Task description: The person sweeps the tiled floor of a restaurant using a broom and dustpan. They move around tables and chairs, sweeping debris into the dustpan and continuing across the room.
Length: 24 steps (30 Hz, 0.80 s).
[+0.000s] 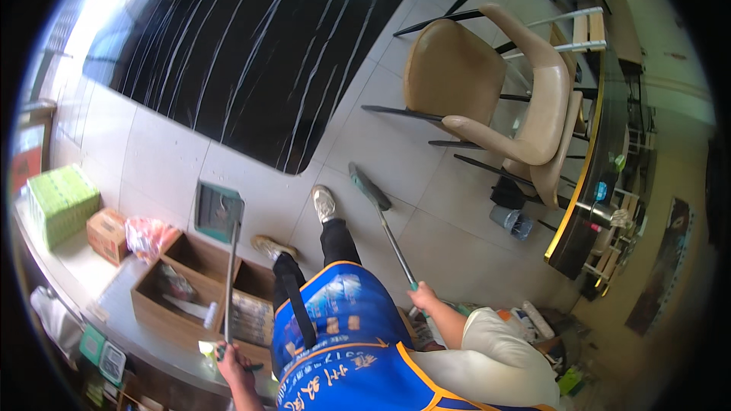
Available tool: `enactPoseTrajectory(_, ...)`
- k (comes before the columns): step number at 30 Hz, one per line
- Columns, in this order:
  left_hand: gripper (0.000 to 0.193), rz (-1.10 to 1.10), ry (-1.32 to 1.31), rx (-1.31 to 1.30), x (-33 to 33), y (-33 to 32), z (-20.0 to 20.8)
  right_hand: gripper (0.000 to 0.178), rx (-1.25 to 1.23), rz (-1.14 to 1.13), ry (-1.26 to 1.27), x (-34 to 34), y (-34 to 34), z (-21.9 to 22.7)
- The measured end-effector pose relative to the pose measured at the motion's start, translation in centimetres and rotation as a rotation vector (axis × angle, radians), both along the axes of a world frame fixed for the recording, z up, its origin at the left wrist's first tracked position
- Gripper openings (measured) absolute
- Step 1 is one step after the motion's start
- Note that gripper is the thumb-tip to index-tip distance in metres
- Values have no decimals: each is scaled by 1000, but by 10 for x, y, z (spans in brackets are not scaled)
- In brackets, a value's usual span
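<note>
My left hand (233, 363) is closed around the long grey handle of a dustpan (218, 211). The dustpan's green-grey pan hangs over or rests on the pale tiles ahead of my feet; I cannot tell which. In my right hand (427, 301) is the handle of a broom (395, 246), gripped near a green section. Its dark grey-green head (371, 186) lies at the floor, just right of my forward shoe (324, 203). The other shoe (272, 247) is beside the dustpan. A blue apron (343, 312) with orange edging covers my front.
A black, white-veined table (251, 46) stands ahead. To the left, a counter (114, 301) bears a wooden compartment box (148, 301), a green carton (62, 202) and a small brown box (106, 234). Beige chairs (457, 68) and a yellow-edged dark table (582, 205) stand right, near a small bin (512, 222).
</note>
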<state>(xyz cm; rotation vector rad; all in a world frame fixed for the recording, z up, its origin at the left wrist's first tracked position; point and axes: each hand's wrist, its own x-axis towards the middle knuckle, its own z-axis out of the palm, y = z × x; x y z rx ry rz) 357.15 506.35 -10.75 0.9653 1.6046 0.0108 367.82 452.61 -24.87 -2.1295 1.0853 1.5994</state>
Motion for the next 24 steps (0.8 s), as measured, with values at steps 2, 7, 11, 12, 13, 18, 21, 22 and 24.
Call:
enactPoseTrajectory(2,13,-10,-63,9,-4,13,-3,25,-2,-168,-138,-11,21,-1)
enactPoseTrajectory(7,17,41,-96,-50,-24,59,-12,23,-28,-525,-303,2,65,-57)
enactPoseTrajectory(11,19,17,-126,-97,-47,101,-11,25,-21,-655,-351,59,63,-110)
enactPoseTrajectory(12,19,8,-136,-101,-51,112,-11,25,-47,-616,-423,69,66,-117)
enactPoseTrajectory(13,19,-25,-118,-103,-54,121,-12,25,-66,-618,-399,76,68,-121)
enactPoseTrajectory(18,20,-96,-97,-118,-65,141,-21,17,-286,-531,-371,96,74,-118)
enactPoseTrajectory(21,22,-96,-83,-113,-71,134,-31,18,-303,-462,-328,114,70,-126)
enactPoseTrajectory(22,22,-56,-86,-116,-74,130,-33,18,-314,-453,-311,122,67,-133)
enactPoseTrajectory(24,22,-42,-57,-122,-78,122,-39,21,-312,-431,-266,134,64,-152)
